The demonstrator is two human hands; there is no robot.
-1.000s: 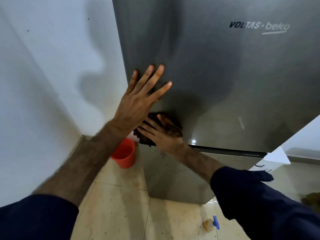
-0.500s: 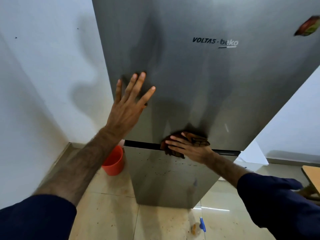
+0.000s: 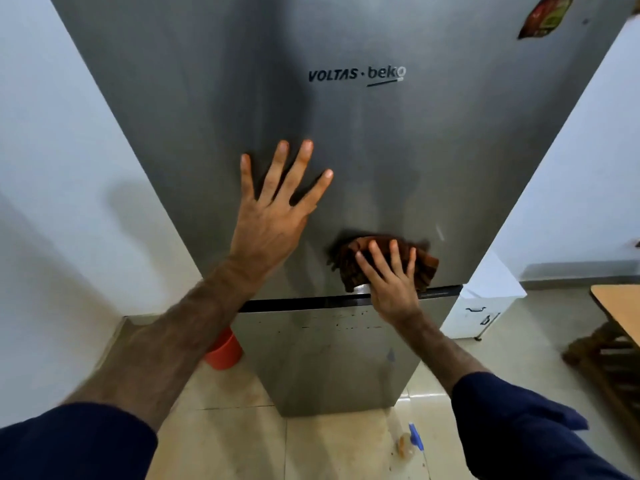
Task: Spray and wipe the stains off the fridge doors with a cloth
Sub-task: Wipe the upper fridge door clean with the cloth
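Note:
A tall steel fridge fills the view, with its upper door (image 3: 346, 150) above a dark gap and its lower door (image 3: 329, 368) below. Dark specks and smears mark the top of the lower door. My left hand (image 3: 273, 213) lies flat on the upper door with fingers spread. My right hand (image 3: 391, 282) presses a brown cloth (image 3: 349, 261) flat against the bottom of the upper door, just above the gap. A spray bottle (image 3: 410, 441) with a blue nozzle stands on the floor in front of the fridge.
An orange bucket (image 3: 225, 355) sits on the tiled floor left of the fridge, against the white wall. A white cabinet (image 3: 485, 306) stands right of the fridge. A wooden table (image 3: 616, 310) and chair are at the far right. A magnet (image 3: 543, 15) sticks on the door's top right.
The cloth under my right hand has slid right along the bottom of the upper door. My left hand stays flat on the door. The view has shifted left, centring the fridge.

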